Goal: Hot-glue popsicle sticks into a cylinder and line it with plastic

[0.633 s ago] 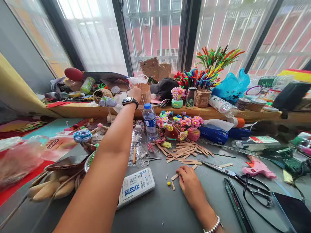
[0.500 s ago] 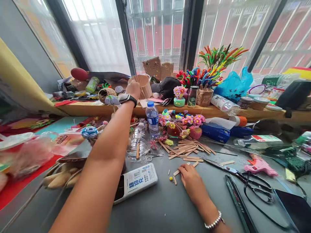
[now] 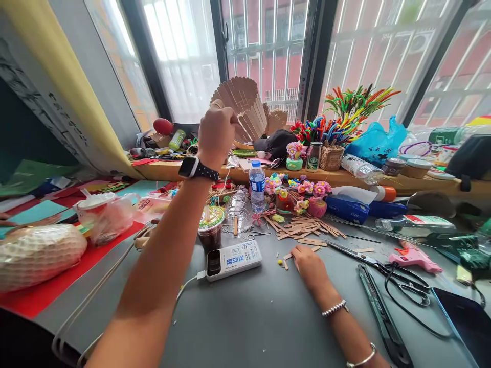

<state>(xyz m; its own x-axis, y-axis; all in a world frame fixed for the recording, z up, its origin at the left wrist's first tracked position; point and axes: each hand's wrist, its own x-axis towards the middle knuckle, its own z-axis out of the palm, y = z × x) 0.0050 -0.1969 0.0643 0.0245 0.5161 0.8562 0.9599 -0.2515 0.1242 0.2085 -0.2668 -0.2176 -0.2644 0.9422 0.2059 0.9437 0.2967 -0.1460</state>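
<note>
In the head view my left hand (image 3: pixel 218 130) grips the rim of a round container made of wooden craft sticks (image 3: pixel 251 110), raised above the windowsill and tilted. My fingers partly hide its near side. On the grey desk my right hand (image 3: pixel 311 268) lies low, its fingers curled over a wooden craft stick (image 3: pixel 288 256). Beside those fingertips are a small yellow ball (image 3: pixel 280 262) and a short stick piece (image 3: pixel 285 265). A loose pile of craft sticks (image 3: pixel 303 226) lies just beyond my right hand.
A white power bank (image 3: pixel 240 259), a lidded drink cup (image 3: pixel 210 230) and a water bottle (image 3: pixel 257 189) stand between my arms. To the right lie scissors (image 3: pixel 372 260), a black cutter (image 3: pixel 381 306), a pink glue gun (image 3: pixel 414 257) and a phone (image 3: pixel 464 322). Pipe cleaners (image 3: pixel 326 128) crowd the windowsill (image 3: pixel 238 171).
My left hand has lifted the craft-stick container off the windowsill and drawn it up and nearer. My right hand stays at the craft stick. The camera view has swung a little left.
</note>
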